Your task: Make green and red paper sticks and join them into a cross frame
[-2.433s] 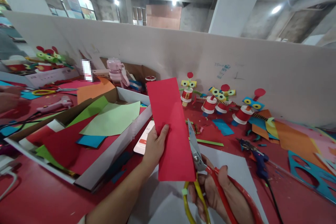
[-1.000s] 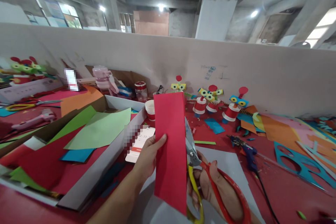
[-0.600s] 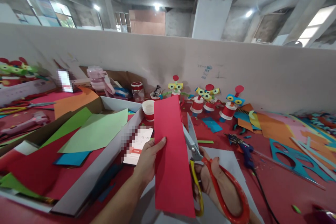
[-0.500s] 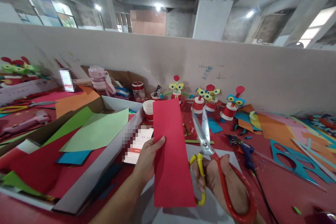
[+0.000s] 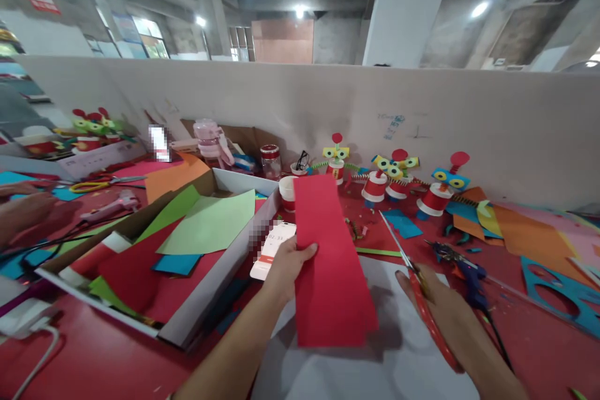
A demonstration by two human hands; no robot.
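My left hand (image 5: 288, 265) pinches the left edge of long red paper strips (image 5: 328, 275), which stand up in front of me and are slightly fanned at the lower right. To their right, my right hand (image 5: 438, 300) is wrapped round the scissors (image 5: 417, 278) with red and yellow handles. The blades point up and to the left, apart from the paper, and appear edge-on. Beneath both hands lies a white sheet (image 5: 403, 356). A phone (image 5: 269, 259) rests just left of the paper.
An open box (image 5: 229, 250) of coloured paper stands at left. Paper-cup figures (image 5: 375, 187) line the back by the wall. A glue gun (image 5: 469, 269) and blue cut-out sheet (image 5: 557, 294) lie at right. Another person's hand (image 5: 23, 209) is at far left.
The view has swung left, bringing the other person's hand into sight. My right hand has turned the scissors and moved them away from the red paper. The strips have fanned slightly.
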